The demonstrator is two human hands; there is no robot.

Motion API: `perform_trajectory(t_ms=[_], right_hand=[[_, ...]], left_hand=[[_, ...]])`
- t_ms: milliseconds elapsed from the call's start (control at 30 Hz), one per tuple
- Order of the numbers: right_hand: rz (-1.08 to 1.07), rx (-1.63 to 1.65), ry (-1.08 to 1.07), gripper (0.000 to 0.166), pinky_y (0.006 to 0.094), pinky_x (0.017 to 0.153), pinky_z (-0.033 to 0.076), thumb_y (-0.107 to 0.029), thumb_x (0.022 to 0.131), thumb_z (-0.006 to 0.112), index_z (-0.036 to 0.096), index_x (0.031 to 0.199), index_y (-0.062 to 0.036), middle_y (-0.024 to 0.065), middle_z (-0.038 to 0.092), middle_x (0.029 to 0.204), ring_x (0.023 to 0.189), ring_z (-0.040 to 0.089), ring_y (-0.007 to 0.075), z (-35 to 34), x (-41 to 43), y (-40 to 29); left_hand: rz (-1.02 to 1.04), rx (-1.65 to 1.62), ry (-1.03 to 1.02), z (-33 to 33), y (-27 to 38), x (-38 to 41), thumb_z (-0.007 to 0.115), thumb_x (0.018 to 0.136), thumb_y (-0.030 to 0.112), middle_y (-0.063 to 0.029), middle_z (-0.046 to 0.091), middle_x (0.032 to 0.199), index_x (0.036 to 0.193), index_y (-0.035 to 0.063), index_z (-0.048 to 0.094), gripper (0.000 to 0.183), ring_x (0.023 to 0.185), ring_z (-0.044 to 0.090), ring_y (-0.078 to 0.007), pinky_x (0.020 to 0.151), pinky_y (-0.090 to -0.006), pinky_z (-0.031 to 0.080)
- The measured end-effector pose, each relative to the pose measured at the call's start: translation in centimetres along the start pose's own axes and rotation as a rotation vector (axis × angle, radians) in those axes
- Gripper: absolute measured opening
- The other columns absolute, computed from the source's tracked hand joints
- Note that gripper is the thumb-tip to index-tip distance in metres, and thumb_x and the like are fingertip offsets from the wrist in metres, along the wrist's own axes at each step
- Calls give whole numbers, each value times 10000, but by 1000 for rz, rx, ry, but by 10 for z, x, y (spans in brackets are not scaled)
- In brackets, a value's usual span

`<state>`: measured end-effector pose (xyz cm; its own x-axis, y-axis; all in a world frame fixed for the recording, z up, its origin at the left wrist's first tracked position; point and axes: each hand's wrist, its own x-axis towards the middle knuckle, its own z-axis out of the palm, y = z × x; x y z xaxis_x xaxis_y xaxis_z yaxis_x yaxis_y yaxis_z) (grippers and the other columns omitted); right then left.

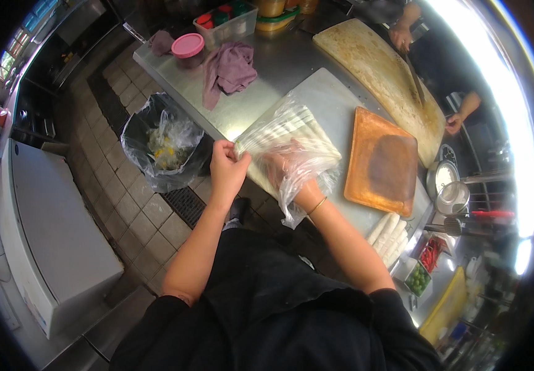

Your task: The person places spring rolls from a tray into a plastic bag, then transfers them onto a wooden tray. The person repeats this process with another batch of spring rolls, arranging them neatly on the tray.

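A clear plastic bag (290, 116) with long pale green-white pieces inside lies over the near edge of a white cutting board (325, 88). My left hand (230, 164) pinches the left end of the bag between thumb and fingers. My right hand (290, 167) is inside the bag's crumpled mouth, beneath the plastic; its fingers show only dimly, and whether they grip the pieces cannot be made out. An orange-brown tray (359, 157) with a dark patch rests on the board, right of the bag. Several long white pieces (389, 239) lie beside my right forearm.
A lined waste bin (162, 174) stands left of the steel counter (183, 88). A purple cloth (234, 69) and a pink-lidded tub (187, 46) sit at the back. Across the counter, another person's hand (401, 37) holds a knife (415, 81) over a large worn board (364, 55).
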<state>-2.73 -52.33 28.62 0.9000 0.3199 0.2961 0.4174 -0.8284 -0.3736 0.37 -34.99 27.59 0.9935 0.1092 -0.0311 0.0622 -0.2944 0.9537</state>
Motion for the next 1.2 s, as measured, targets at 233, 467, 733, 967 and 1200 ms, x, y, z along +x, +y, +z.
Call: perform_trajectory(t_ms=[233, 467, 733, 967, 1200], right_hand=[[154, 24, 35, 435, 499, 1075, 312, -167, 732, 620, 617, 1164, -115, 163, 581, 1205, 1154, 523, 336, -2, -3, -10], [215, 269, 80, 424, 474, 1074, 317, -29, 756, 544, 621, 1158, -138, 157, 492, 1350, 1279, 422, 371, -35, -81, -20], [419, 832, 69, 438, 392, 1088, 261, -46, 800, 554, 563, 1235, -98, 93, 565, 1226, 1230, 425, 290, -65, -163, -62], [1125, 1325, 136, 575, 294, 905, 464, -235, 842, 725, 441, 1286, -6, 94, 553, 1213, 1058, 552, 141, -17, -174, -76], [1259, 1636, 471, 533, 297, 848, 483, -315, 846, 698, 514, 1164, 71, 126, 608, 1057, 951, 599, 170, -7, -146, -96]], left_hand=[[-257, -205, -59, 4, 14, -5, 654, 877, 242, -80, 514, 839, 1105, 40, 364, 420, 660, 557, -151, 525, -282, 509], [114, -226, -173, -10, -24, -37, 491, 910, -41, -92, 420, 1125, 1167, 22, 403, 279, 968, 580, -194, 754, -311, 561], [426, 357, -448, -13, 13, -44, 655, 784, 7, -89, 503, 1048, 1099, 43, 559, 331, 857, 560, -189, 707, -329, 497], [950, 537, -704, 12, 62, 8, 667, 724, 126, -59, 601, 800, 919, 95, 609, 205, 704, 581, -239, 700, -387, 430], [799, 1016, -1480, 67, 131, 60, 667, 760, 274, -125, 667, 772, 840, 52, 661, 236, 759, 647, -284, 678, -382, 488]])
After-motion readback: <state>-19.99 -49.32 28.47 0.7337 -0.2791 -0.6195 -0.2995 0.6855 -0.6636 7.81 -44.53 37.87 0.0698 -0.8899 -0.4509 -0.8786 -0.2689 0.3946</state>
